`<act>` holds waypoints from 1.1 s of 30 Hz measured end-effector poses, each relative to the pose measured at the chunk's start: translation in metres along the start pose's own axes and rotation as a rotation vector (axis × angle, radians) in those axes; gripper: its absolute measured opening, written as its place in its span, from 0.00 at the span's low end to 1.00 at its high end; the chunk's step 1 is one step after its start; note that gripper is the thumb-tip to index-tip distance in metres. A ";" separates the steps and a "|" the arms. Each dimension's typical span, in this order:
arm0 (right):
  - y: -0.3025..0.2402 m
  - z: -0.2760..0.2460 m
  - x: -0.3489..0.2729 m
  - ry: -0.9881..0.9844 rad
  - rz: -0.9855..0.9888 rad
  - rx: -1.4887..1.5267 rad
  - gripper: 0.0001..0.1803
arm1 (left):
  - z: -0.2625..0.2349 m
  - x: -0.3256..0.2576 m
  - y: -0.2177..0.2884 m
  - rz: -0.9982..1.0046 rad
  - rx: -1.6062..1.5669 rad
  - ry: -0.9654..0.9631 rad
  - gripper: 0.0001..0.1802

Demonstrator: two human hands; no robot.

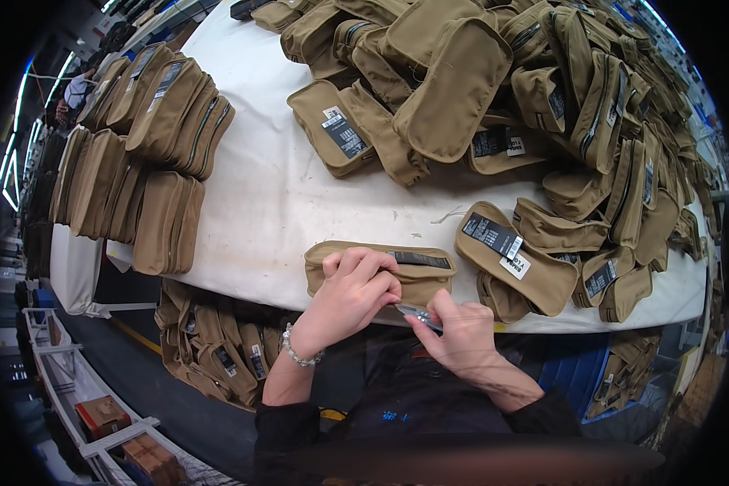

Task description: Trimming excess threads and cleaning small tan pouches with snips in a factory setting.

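The left hand (350, 290) presses its curled fingers onto a flat tan fabric pouch (379, 271) at the near edge of the white bench (259, 194), while the right hand (462, 332) pinches what looks like small metal snips (417, 314) just beside it. The blades could nick the soft woven cloth or a fingertip, since both hands crowd together. A slumping heap of pouches (543, 97) on the right could slide.

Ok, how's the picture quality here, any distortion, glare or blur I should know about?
Head view: strong fisheye, so the white table edge bows and the corners go black; lighting is even, no harsh glare on the tan pouches; left hand, right hand and the pouch between them look fairly sharp; a dark blurred band crosses the bottom.
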State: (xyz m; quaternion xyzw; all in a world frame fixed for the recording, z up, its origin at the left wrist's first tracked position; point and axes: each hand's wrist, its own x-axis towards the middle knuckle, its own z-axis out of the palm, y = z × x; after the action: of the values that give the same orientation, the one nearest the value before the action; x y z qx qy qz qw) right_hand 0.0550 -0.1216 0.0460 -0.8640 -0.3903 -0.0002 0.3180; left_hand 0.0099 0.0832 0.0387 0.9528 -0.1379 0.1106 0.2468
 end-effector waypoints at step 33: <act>0.039 0.009 0.020 0.114 0.182 0.514 0.18 | -0.014 -0.021 0.019 -0.278 -0.012 0.124 0.17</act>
State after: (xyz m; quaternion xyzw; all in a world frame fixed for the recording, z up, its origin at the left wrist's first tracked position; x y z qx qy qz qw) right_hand 0.0926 -0.1224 0.0222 -0.7852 -0.2796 0.0788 0.5469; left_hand -0.0175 0.0784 0.0538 0.9526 0.0102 0.1331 0.2733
